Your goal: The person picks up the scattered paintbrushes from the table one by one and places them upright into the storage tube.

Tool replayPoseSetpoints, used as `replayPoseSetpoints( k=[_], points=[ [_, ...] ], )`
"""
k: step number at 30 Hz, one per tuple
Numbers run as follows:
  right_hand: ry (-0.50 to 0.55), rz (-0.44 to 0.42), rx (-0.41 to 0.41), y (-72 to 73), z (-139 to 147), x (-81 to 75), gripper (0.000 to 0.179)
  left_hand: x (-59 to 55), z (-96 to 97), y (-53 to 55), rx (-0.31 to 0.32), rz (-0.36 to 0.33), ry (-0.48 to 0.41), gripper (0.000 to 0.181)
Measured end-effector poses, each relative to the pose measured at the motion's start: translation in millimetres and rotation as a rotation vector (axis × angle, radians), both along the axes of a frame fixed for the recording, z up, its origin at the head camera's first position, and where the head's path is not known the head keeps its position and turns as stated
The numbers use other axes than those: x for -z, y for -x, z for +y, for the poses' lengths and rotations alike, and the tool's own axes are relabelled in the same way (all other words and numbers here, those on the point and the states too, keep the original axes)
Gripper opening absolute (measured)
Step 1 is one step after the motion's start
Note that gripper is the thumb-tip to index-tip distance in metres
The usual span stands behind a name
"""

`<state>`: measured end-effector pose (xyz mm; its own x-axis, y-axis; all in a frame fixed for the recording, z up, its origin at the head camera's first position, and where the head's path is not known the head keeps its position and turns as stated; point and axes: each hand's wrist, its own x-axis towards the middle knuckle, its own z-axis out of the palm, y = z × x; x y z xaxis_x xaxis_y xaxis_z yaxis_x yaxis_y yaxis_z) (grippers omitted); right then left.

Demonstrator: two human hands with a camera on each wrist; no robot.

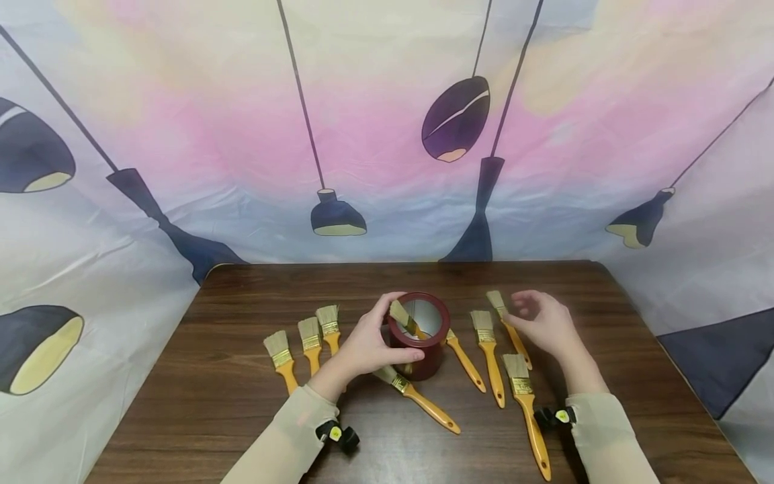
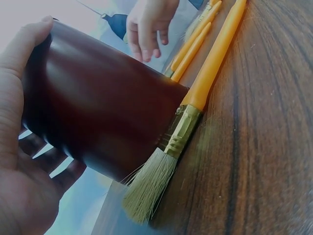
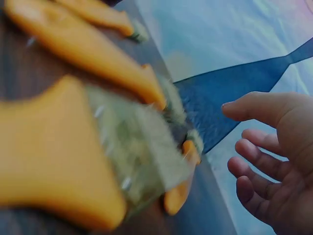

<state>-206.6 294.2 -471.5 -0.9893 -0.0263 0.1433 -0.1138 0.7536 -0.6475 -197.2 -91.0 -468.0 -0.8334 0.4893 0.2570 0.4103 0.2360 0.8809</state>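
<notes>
The left hand (image 1: 371,346) grasps a dark red cylindrical can (image 1: 428,363), in which leans one pale-bristled brush with orange handle (image 1: 402,314); the right hand (image 1: 549,326), holding nothing, is near a slim orange-handled brush (image 1: 518,346). On the dark brown wood-grain surface (image 1: 205,410), three similar brushes (image 1: 310,335) lie left of the can, others near and right.

The pale-cream-sleeved left forearm (image 1: 272,440) slants from near left toward far right, ending in a bare left hand (image 1: 376,344) that grips, thumb along the near side, fingers curved toward the far side. The pale-cream-sleeved right forearm (image 1: 611,437) leans far and left; its bare right hand (image 1: 546,324) hovers, fingers loosely bent, thumb pointing left, apart from them.
</notes>
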Motion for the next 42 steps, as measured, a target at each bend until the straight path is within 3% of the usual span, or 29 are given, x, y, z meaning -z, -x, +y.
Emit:
replayPoseSetpoints(
  k=[10,18,26,42],
  points=[
    [-0.025,-0.138,-0.014,-2.9,6.9,16.3,0.06,-0.2,-0.3,-0.6,0.001,0.0,0.005,0.094],
    [-0.045,-0.177,-0.024,-2.4,10.8,21.3,0.058,-1.6,0.3,-1.0,-0.004,-0.008,0.013,0.094],
    [-0.063,-0.148,-0.001,0.1,15.6,23.8,0.031,-1.9,0.8,-1.4,-0.001,-0.01,0.01,0.094],
    [-0.068,-0.092,0.036,2.9,13.4,30.1,0.025,-2.5,0.1,-0.9,0.007,-0.003,0.012,0.094]
  ],
)
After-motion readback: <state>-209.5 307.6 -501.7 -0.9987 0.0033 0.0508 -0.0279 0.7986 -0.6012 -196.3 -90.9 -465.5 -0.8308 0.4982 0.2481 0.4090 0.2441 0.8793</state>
